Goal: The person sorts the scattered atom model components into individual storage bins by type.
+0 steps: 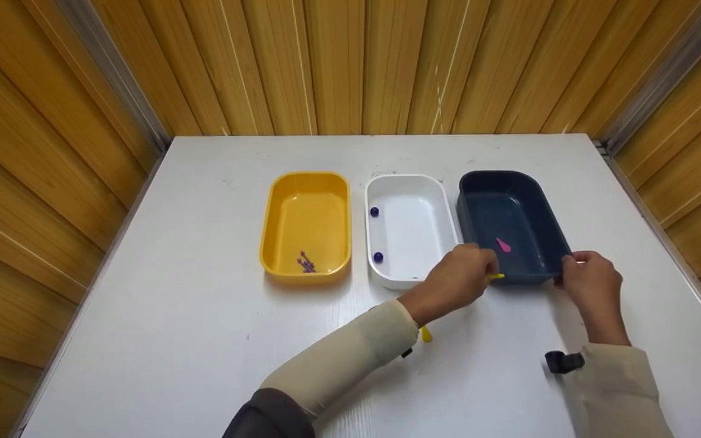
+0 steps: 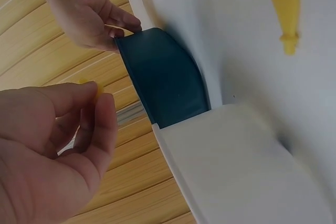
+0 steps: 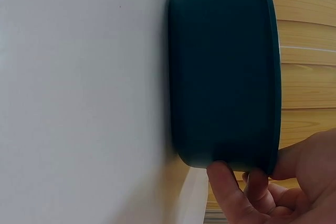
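My left hand (image 1: 457, 278) pinches a small yellow piece (image 1: 496, 276) between thumb and fingertips, above the near left edge of a dark blue tray (image 1: 499, 278). Fingers hide most of that piece in the left wrist view. At the tray's near right corner, my right hand (image 1: 595, 289) grips the rim, thumb and fingers on either side of the wall. Inside the tray lies a pink drop-shaped piece (image 1: 503, 245). Another yellow piece (image 2: 285, 9), rounded at one end and narrow at the other, lies on the table, partly behind my left sleeve in the head view.
Left of the dark blue tray stands a white tray (image 1: 411, 231) with two dark blue balls (image 1: 378, 257) along its left side. Further left, a yellow tray (image 1: 305, 219) holds several small purple pieces (image 1: 306, 264). Wood-patterned panels (image 1: 338, 67) enclose the white table (image 1: 204, 304).
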`<state>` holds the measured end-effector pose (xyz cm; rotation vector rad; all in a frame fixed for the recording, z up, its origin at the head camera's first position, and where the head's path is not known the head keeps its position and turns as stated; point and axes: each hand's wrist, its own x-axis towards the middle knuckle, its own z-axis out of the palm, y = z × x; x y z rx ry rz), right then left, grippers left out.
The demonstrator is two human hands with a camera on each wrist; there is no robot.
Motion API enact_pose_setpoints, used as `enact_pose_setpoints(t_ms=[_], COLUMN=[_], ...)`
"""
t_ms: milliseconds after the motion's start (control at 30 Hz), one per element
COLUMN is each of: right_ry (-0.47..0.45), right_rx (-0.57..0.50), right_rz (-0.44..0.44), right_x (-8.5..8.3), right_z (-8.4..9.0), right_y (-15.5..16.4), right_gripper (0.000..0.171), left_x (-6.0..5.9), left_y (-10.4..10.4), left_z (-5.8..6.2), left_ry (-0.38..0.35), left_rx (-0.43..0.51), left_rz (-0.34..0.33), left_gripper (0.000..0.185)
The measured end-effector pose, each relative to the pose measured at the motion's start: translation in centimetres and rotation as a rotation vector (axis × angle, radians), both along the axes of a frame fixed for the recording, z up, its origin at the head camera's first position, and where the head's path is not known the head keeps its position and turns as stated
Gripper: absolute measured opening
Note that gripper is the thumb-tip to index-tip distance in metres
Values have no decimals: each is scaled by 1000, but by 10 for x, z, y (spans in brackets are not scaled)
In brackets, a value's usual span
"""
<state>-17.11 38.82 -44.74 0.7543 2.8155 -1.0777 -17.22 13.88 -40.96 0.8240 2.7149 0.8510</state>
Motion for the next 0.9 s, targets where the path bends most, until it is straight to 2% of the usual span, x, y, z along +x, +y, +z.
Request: enact_pose_setpoints(t_ms=[333, 500, 900], right_ry=[11, -3, -13], right_rx=[12, -1, 13], right_rz=[-15, -28, -34], right_x=[-1, 0, -1], right_z=[-3, -4, -1], right_y=[0, -2, -1], right_gripper=[51, 51, 51], left_x=[-11, -16, -20], left_y=[15, 21, 26], left_z=[-3, -7, -9], left_ry=[100, 112, 197], left_rx=[-12, -16, -24], left_rz=[42, 49, 51], left_gripper=[19, 20, 20])
